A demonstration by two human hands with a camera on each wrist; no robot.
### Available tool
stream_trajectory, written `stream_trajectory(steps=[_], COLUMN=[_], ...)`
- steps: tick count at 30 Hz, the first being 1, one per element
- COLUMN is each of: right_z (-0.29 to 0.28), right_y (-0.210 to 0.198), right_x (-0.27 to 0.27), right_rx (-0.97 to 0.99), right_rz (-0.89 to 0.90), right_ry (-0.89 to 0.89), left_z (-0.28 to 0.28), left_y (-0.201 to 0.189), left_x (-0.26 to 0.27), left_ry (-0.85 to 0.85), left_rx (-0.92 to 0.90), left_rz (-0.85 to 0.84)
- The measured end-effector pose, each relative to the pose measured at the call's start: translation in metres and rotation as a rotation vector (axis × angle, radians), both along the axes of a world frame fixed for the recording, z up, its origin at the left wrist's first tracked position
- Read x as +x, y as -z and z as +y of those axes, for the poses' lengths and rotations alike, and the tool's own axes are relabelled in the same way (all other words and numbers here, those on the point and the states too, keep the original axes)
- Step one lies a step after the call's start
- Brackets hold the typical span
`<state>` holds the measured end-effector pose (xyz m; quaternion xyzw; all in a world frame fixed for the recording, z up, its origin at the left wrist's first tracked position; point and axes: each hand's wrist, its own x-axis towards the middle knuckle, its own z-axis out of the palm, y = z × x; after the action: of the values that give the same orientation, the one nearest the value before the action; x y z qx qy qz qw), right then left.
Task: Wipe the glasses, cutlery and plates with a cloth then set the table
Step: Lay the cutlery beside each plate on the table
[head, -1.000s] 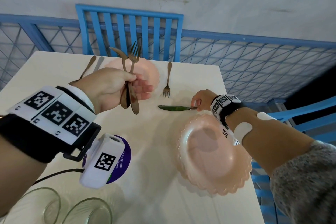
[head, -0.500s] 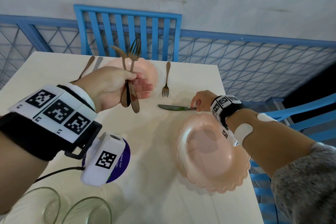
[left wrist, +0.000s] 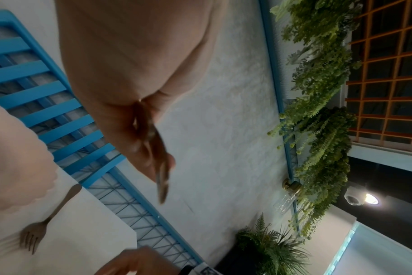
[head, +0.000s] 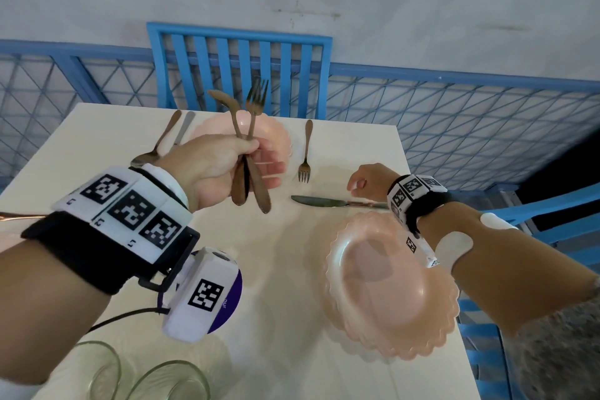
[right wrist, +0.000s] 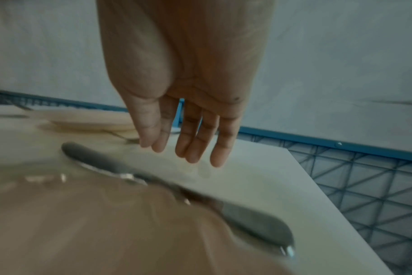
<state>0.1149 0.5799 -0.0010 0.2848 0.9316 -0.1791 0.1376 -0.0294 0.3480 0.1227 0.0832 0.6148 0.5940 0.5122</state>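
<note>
At the near left edge of the pale worktop (head: pixel 292 302) stand two clear glasses (head: pixel 168 380). Farther back on the left, a spoon and knife pair (head: pixel 168 136) lies beside the far pink plate (head: pixel 279 140). The left hand (head: pixel 220 169) is raised above the worktop, thumb and fingers curled round a held fork and spoon (head: pixel 250 146), heads pointing up and handles hanging below the fist. Right of the far plate a single fork (head: pixel 305 153) lies with tines toward the near side. Nearer, a table knife (head: pixel 324 201) lies crosswise, its handle touching the far rim of the near pink plate (head: pixel 389 295). The right hand (head: pixel 367 178) hovers just above the knife's handle end, fingers relaxed and nearly straight, holding nothing.
</note>
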Motion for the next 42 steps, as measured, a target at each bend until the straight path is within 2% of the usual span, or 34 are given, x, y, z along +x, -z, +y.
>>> stream_trajectory(steps=[2, 4, 7, 10, 12, 14, 17, 21, 25, 27, 28, 32, 38, 42], right_z=[-0.003, -0.012, -0.041, -0.074, -0.091, -0.1, -0.103, -0.096, -0.062, -0.03, -0.015, 0.027, 0.045, 0.056], right_y=[-0.017, -0.039, -0.075, -0.099, -0.103, -0.102, -0.1, -0.101, -0.111, -0.104, -0.096, -0.055, -0.004, 0.011], right_x=[-0.007, -0.016, -0.029, -0.035, -0.038, -0.04, -0.041, -0.035, -0.021, -0.015, -0.012, 0.0, 0.024, 0.033], right_rx=[0.045, 0.08, 0.002, -0.096, -0.118, -0.103, -0.036, 0.05, 0.034, 0.053, 0.066, 0.125, -0.077, -0.086], right_rz=[0.11, 0.302, 0.635, 0.787, 0.703, 0.584, 0.549, 0.564, 0.73, 0.751, 0.713, 0.359, 0.154, 0.063], right_ry=[-0.009, -0.024, -0.077, -0.225, -0.277, -0.237, -0.179, -0.17, 0.051, 0.16, 0.197, 0.227, 0.241, 0.251], left_z=[0.0, 0.001, 0.006, 0.012, 0.015, 0.017, 0.018, 0.02, 0.013, 0.008, 0.006, 0.002, -0.003, -0.006], left_y=[0.002, 0.004, 0.005, 0.005, 0.005, 0.006, 0.007, 0.007, 0.013, 0.017, 0.018, 0.022, 0.026, 0.031], left_x=[0.0, 0.001, 0.006, 0.012, 0.017, 0.021, 0.025, 0.029, 0.02, 0.012, 0.007, -0.008, -0.022, -0.028], left_ry=[-0.004, -0.012, -0.025, -0.014, -0.008, -0.02, -0.041, 0.024, 0.043, 0.003, -0.017, -0.059, -0.081, -0.095], left_rx=[-0.014, -0.022, -0.015, -0.005, -0.012, -0.004, 0.022, 0.029, -0.066, -0.106, -0.118, -0.097, -0.095, -0.106], left_rz=[0.01, 0.026, 0.014, 0.011, 0.029, 0.034, 0.039, 0.092, 0.172, 0.177, 0.178, 0.161, 0.185, 0.2])
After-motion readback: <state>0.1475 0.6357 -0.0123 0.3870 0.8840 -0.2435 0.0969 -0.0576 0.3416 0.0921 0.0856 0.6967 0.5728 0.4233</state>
